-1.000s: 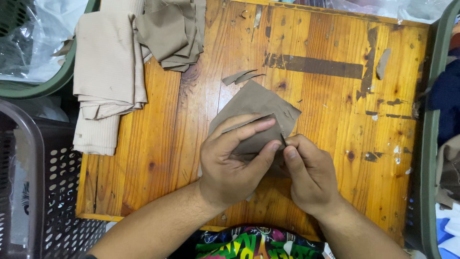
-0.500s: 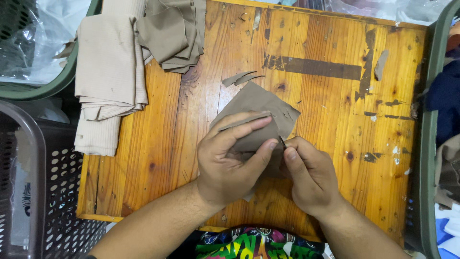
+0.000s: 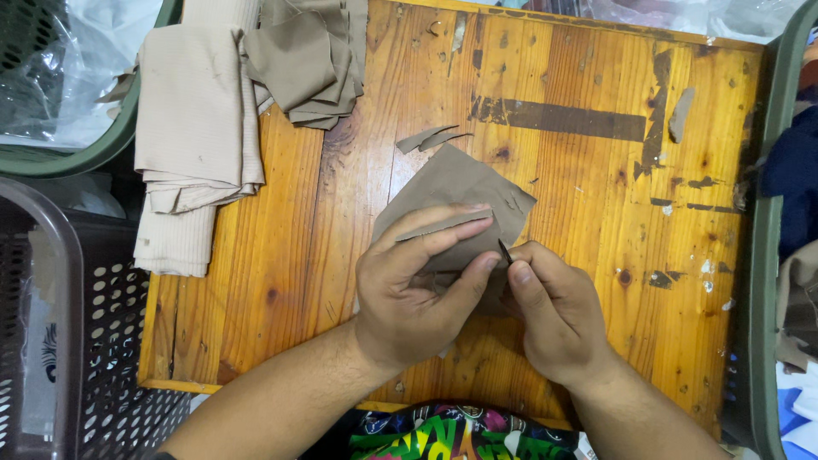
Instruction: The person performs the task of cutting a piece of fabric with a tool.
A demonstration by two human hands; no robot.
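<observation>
L hand [image 3: 417, 285] grips brown fabric piece [image 3: 464, 192], R hand [image 3: 554, 319] pinches small blade [image 3: 504, 251]; green basket [image 3: 761, 255] w/ clothes.

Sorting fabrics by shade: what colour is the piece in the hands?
Taupe brown, plain; the cloth piece shows best in the head view.

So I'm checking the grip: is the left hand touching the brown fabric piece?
Touching. The head view shows the left hand with fingers laid across the brown fabric piece, pinching its lower edge.

My view: a worn wooden table [image 3: 596, 213].
I see green bins [image 3: 767, 255] either side, a dark perforated basket [image 3: 94, 341] left.
</observation>
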